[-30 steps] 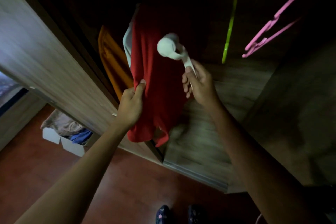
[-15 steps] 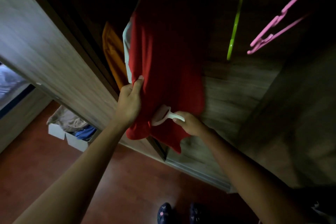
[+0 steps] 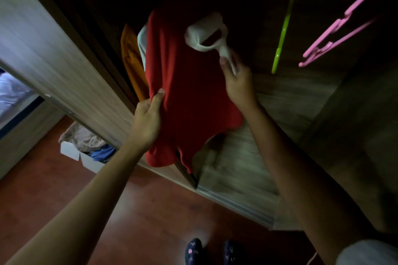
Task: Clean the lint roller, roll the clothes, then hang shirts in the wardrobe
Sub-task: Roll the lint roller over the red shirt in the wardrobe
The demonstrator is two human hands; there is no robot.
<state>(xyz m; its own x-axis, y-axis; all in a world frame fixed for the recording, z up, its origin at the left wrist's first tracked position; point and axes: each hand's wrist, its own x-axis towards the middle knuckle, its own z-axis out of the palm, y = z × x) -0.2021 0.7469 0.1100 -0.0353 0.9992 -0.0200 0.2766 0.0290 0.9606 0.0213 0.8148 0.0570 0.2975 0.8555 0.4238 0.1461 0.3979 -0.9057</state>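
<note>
— Inside the dark wardrobe (image 3: 269,114), what is altered since half a second ago?

— The lint roller (image 3: 206,34) is now found high on the red shirt (image 3: 189,92), toward 12 o'clock; half a second ago it was pressed near the hem, toward 6 o'clock. The roller head is blurred.

— How is the right hand (image 3: 238,79) posed?

— It is raised, the arm stretched up from 5 o'clock, and the fingers are closed around the white handle, thumb laid along it.

— And the left hand (image 3: 147,120)?

— The shirt's left edge is pinched between thumb and curled fingers, much as before, so that the cloth is held taut. The arm is extended from 7 o'clock.

— What else is seen?

— An orange garment (image 3: 131,60) is hung just beside the shirt at 9 o'clock. A green hanger (image 3: 282,32) and pink hangers (image 3: 336,34) are hung well apart at 2 o'clock. A white box (image 3: 75,153) of clothes is set on the floor at 8 o'clock.
</note>
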